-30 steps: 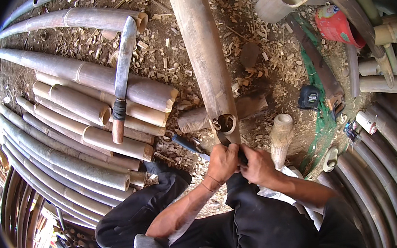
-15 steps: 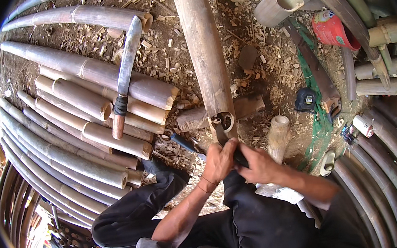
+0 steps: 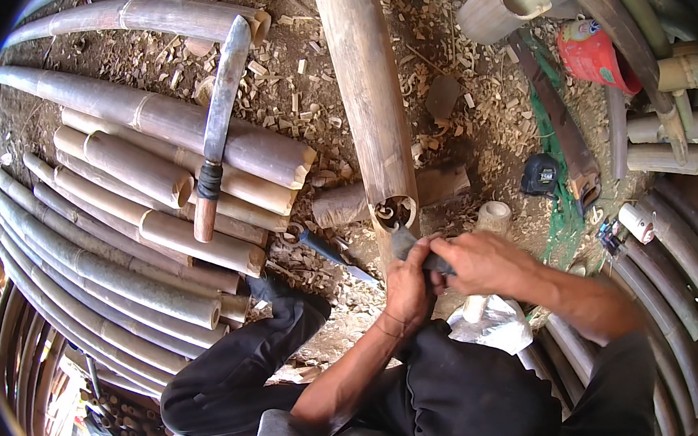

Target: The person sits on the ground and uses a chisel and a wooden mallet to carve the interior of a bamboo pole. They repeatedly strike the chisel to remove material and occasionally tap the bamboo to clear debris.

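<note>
In the head view, both hands are curled closed on a knife: the left hand (image 3: 408, 290) and the right hand (image 3: 474, 261) sit together on it. The knife's blade (image 3: 405, 240) is at the open near end of a bamboo pole (image 3: 365, 88), which lies across a log (image 3: 445, 186). The ground (image 3: 323, 117) is brown dirt strewn with pale chips. Stacked poles (image 3: 144, 171) fill the left, a machete (image 3: 225, 90) lying over them. To the right are a saw (image 3: 564, 123), green netting (image 3: 565, 225), a tape measure (image 3: 539, 173), a red bucket (image 3: 588, 52) and more bamboo (image 3: 667, 270).
</note>
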Demonstrator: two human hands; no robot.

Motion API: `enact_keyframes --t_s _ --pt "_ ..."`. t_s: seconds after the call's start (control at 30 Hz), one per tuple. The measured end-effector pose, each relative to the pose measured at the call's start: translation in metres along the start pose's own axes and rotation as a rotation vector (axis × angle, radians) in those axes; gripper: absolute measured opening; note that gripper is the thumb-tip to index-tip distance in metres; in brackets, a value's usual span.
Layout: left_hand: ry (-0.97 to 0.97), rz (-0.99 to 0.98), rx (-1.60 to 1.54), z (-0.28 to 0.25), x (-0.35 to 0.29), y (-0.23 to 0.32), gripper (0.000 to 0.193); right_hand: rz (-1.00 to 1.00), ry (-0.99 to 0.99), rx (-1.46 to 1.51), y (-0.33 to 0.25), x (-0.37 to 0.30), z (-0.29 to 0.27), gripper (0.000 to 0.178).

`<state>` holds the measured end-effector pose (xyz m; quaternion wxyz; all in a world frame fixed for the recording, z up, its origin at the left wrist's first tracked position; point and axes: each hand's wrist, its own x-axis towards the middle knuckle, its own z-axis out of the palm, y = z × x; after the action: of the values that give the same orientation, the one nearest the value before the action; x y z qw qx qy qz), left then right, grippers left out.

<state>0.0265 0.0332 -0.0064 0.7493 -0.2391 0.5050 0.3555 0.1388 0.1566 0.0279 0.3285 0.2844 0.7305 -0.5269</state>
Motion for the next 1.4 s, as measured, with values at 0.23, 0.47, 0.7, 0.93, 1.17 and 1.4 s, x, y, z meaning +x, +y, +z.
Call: enact_keyframes --t_s 0.23,0.47,0.7,0.93,1.17,1.4 --pt "0.179 0.345 0.575 -0.002 -0.042 0.033 0.038 -0.151 0.430 0.302 -0.029 -0.010 0.049 0.043" --pt "-0.182 -0.145 -0.532 0.031 0.004 0.001 0.041 -0.199 0.011 -0.493 -0.005 -0.004 -0.041 0.036" --pt "0.176 -0.017 0.042 0.004 0.001 0.010 0.035 0.096 -0.056 0.149 -0.003 0.005 -0.006 0.034" --pt "0.090 0.261 0.973 -0.035 0.005 0.044 0.041 0.104 0.422 0.668 -0.029 0.022 0.087 0.040" --pt "0.013 0.368 1.428 -0.050 0.020 0.076 0.038 0.210 0.589 0.816 -0.059 0.051 0.108 0.051" --pt "0.107 0.262 1.033 -0.026 0.011 0.048 0.039 0.219 0.415 0.449 -0.027 0.015 0.090 0.053"
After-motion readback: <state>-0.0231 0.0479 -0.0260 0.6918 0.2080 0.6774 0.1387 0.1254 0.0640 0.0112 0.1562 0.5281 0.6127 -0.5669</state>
